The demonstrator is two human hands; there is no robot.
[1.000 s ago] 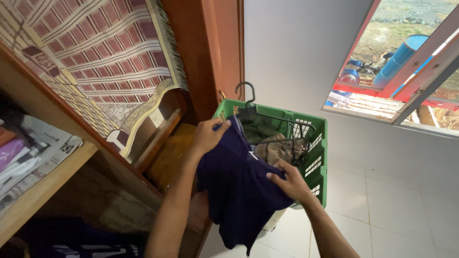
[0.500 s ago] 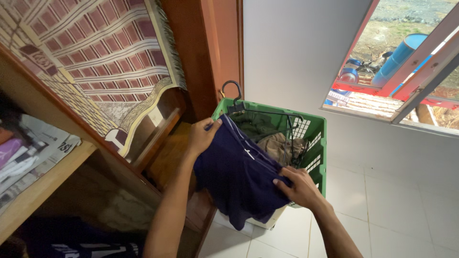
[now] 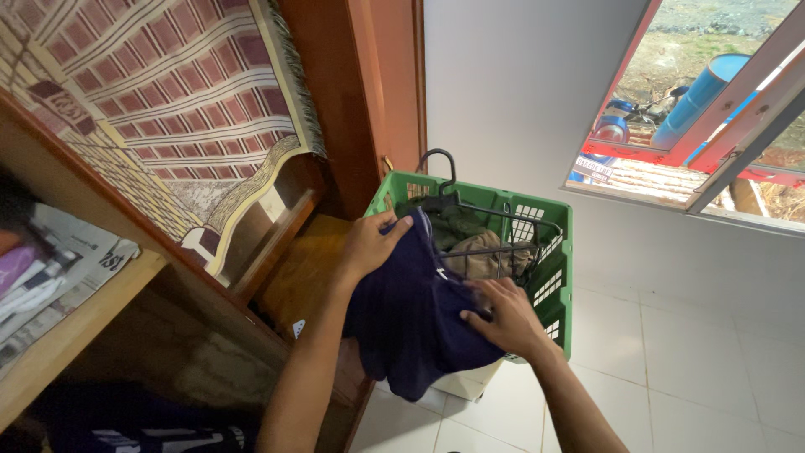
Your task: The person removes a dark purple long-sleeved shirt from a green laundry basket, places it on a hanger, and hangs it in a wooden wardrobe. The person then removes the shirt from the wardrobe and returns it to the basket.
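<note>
A wooden wardrobe [image 3: 352, 101] fills the left side, with a patterned woven mat [image 3: 159, 109] draped over its upper shelf and a bare lower wooden shelf [image 3: 306, 268] beneath it; an open window [image 3: 704, 109] is at upper right over a white tiled floor [image 3: 696, 361]. Beside the wardrobe stands a green plastic laundry basket [image 3: 553, 252] holding crumpled olive and tan clothes and black hangers [image 3: 470, 210]. In front of the basket, between the two hands, hangs a dark navy garment [image 3: 411, 327], bunched and partly doubled over. The work in hand looks like folding this garment just above the basket's near rim. By the look of it, the next move calls for bringing the two held edges together and squaring the fold, with the loose lower hem kept clear of the hangers. Both forearms reach forward from the bottom of the view. The left hand [image 3: 369, 243] is raised, fingers curled and pinching the garment's upper edge. The right hand [image 3: 503, 315] sits lower, palm down, fingers closed on the cloth's right side.
</note>
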